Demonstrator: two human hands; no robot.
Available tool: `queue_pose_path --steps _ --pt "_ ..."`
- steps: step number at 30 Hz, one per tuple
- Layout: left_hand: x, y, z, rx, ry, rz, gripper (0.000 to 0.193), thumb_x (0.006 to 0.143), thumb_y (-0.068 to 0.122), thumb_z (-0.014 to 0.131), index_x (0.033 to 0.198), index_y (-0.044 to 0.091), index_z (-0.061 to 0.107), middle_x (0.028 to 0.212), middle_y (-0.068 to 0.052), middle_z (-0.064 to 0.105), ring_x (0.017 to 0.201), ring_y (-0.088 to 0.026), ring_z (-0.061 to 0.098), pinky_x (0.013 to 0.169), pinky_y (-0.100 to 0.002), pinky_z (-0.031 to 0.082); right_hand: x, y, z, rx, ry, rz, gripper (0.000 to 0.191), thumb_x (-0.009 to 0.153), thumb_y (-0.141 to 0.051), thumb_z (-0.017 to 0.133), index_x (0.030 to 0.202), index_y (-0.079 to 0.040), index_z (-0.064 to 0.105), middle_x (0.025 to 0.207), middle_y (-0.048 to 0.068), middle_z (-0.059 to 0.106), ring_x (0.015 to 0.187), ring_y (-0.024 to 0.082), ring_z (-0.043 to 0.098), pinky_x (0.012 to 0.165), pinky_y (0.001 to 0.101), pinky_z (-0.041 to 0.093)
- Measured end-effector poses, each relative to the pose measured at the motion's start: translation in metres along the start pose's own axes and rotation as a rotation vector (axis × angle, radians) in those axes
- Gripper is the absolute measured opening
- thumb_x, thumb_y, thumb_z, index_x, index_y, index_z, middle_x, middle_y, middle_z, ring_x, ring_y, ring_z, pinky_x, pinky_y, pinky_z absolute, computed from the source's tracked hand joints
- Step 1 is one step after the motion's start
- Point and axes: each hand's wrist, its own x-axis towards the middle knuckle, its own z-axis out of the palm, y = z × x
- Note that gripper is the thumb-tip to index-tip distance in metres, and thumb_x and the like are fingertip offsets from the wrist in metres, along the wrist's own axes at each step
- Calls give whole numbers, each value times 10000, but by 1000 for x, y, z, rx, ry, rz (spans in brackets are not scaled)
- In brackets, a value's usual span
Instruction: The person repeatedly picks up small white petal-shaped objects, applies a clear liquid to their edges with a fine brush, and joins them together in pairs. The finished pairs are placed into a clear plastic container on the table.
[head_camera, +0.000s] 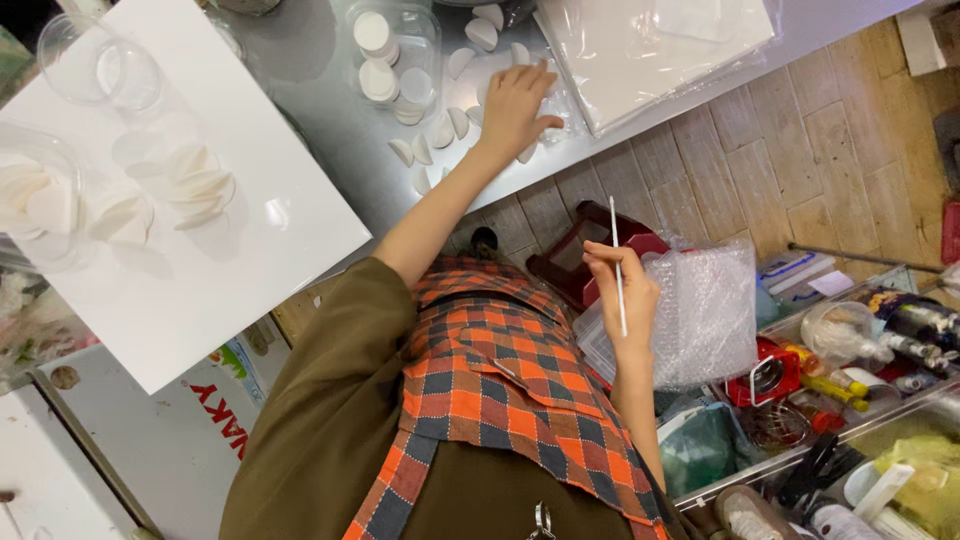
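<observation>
My left hand (515, 105) reaches out over the grey tabletop (330, 130), fingers spread, and presses on a few small white half-round pieces (440, 130) scattered there. Close to my chest, my right hand (622, 295) holds a thin white stick (617, 262) upright, pinched between fingers and thumb. I wear an olive shirt and an orange checked apron (500, 380). A large white board (250, 230) lies to the left with white curved pieces (195, 180) arranged in fan shapes on it.
A clear box of white round discs (390, 65) stands beside my left hand. A plastic-wrapped white board (650, 50) lies at the top right. Clear tubs (95, 70) sit far left. Below: a red stool (590, 245), bubble wrap (705, 310), trays of bottles and tools (860, 370).
</observation>
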Motion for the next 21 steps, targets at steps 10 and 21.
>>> queue_pose_path --steps 10,21 --pt "-396 -76 -279 -112 72 144 352 857 226 826 1156 113 677 1432 -65 598 1266 -258 601 1057 -426 477 -107 -115 289 203 -146 -231 292 1111 -197 672 1171 78 594 1120 219 654 1012 270 697 932 357 573" --pt "-689 -264 -573 371 466 -270 171 903 119 821 1031 85 713 1099 -31 700 974 -229 657 819 -372 511 -220 -313 686 -223 -574 -902 222 908 -79 860 1061 -38 704 885 75 650 810 229 621 715 339 485"
